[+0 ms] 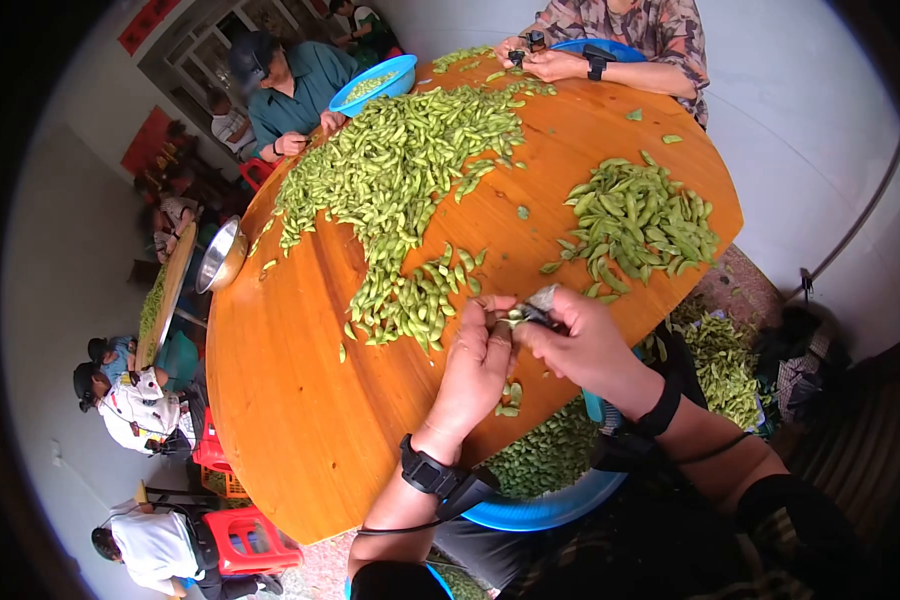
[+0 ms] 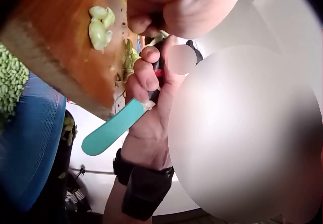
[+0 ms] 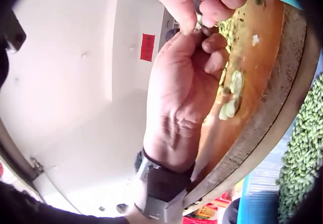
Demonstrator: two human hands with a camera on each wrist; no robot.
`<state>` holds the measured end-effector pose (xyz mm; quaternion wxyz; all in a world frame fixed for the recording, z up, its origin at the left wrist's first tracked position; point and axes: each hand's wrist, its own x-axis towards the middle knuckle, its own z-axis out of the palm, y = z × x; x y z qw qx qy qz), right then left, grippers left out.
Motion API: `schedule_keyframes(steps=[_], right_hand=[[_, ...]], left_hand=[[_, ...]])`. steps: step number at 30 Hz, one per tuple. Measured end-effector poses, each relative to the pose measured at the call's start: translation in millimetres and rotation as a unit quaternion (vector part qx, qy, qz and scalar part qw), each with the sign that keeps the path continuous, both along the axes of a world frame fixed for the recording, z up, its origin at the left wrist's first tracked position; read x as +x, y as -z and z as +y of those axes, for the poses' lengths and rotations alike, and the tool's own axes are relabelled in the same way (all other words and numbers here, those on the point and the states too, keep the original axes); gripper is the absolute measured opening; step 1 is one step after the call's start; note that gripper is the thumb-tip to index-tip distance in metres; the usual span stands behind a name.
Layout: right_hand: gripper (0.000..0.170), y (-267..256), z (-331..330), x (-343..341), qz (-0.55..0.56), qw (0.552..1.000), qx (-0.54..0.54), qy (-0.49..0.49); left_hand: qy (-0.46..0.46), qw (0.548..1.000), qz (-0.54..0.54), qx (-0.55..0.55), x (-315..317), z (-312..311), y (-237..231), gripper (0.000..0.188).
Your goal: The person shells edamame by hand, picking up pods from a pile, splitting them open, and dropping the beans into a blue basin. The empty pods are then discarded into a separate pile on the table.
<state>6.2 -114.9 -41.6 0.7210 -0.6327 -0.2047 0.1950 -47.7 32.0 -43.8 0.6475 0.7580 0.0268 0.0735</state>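
My left hand [image 1: 475,365] pinches a green bean pod [image 1: 511,316] over the near edge of the round wooden table [image 1: 300,400]. The right hand [image 1: 595,350] meets it there, fingers curled round a tool with a teal handle [image 2: 116,128] and a dark part near the fingers. Its working end is hidden by the hands, so I cannot tell its kind. Several pale shelled beans [image 2: 98,29] lie on the table just below the hands. In the right wrist view the left hand's fingertips come right up to the right thumb.
A large heap of pods [image 1: 400,170] spreads over the table, with a smaller pile [image 1: 640,220] at right. Below the edge, a blue basin [image 1: 560,510] holds shelled beans. Two people sit across the table, near blue basins. A metal bowl [image 1: 222,255] stands at the left rim.
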Motion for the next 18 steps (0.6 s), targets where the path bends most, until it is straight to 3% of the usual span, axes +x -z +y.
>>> schedule_keyframes(steps=[2,4,5,6,8,10,12,18], right_hand=[[0.009,-4,-7,4,0.028,1.000,-0.006,0.004],[0.010,-11,-16,14,0.093,0.995,-0.014,0.014],[0.010,-13,-21,22,0.087,0.995,-0.036,0.037],[0.011,-13,-28,31,0.080,0.993,-0.057,0.061],[0.008,4,-45,51,0.070,0.996,-0.002,0.063],[0.009,4,-56,56,0.078,0.995,-0.012,0.059],[0.010,1,-59,54,0.087,0.995,-0.017,0.052],[0.009,2,-64,54,0.073,0.997,-0.022,0.016]], left_hand=[[0.026,0.998,0.020,-0.047,-5,-4,-12,0.025],[-0.007,0.997,0.014,0.078,-11,1,-15,0.025],[-0.034,0.977,-0.007,0.210,-15,11,-17,0.022],[-0.036,0.977,-0.005,0.212,-18,18,-17,0.022],[-0.058,0.923,-0.032,0.380,-30,26,-14,0.018],[-0.079,0.909,0.015,0.408,-38,19,-8,0.017],[-0.089,0.875,-0.056,0.473,-41,13,-1,0.017],[-0.099,0.865,-0.072,0.487,-68,-37,12,0.013]])
